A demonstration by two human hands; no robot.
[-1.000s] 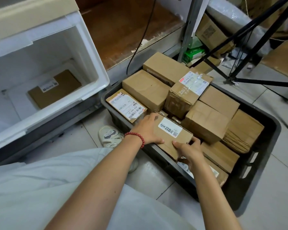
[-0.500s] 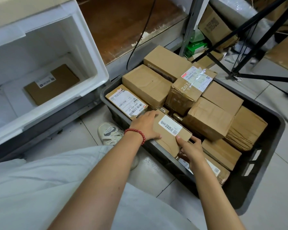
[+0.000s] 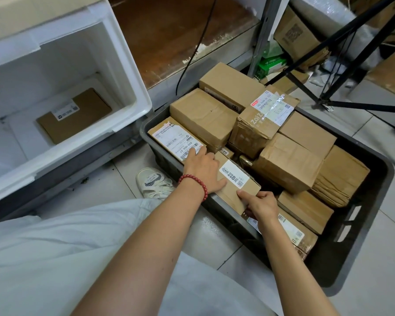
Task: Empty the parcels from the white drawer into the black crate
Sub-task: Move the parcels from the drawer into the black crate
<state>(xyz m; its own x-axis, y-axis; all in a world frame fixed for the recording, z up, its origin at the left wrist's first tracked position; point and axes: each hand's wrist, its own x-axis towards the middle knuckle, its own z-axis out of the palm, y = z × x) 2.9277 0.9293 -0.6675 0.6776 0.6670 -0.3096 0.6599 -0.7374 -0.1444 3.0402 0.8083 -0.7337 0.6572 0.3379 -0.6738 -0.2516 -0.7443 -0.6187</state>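
Since a second ago the left hand (image 3: pixel 203 169) has slid left, its fingertips now reaching the barcode label of the flat parcel (image 3: pixel 176 142) at the black crate's (image 3: pixel 328 277) far-left corner. It lies flat, fingers relaxed, on the left end of the small labelled parcel (image 3: pixel 237 185) at the crate's near-left rim, while the right hand (image 3: pixel 263 205) pinches that parcel's near right corner, thumb on top. One brown parcel (image 3: pixel 78 119) lies flat on the white drawer's (image 3: pixel 132 71) floor, far left.

Parcels counted
One parcel (image 3: pixel 74 115) in the one white drawer (image 3: pixel 132 92), left; at least ten parcels (image 3: pixel 235 181) in the one black crate (image 3: pixel 342 265), right; one shoe (image 3: pixel 154 182).
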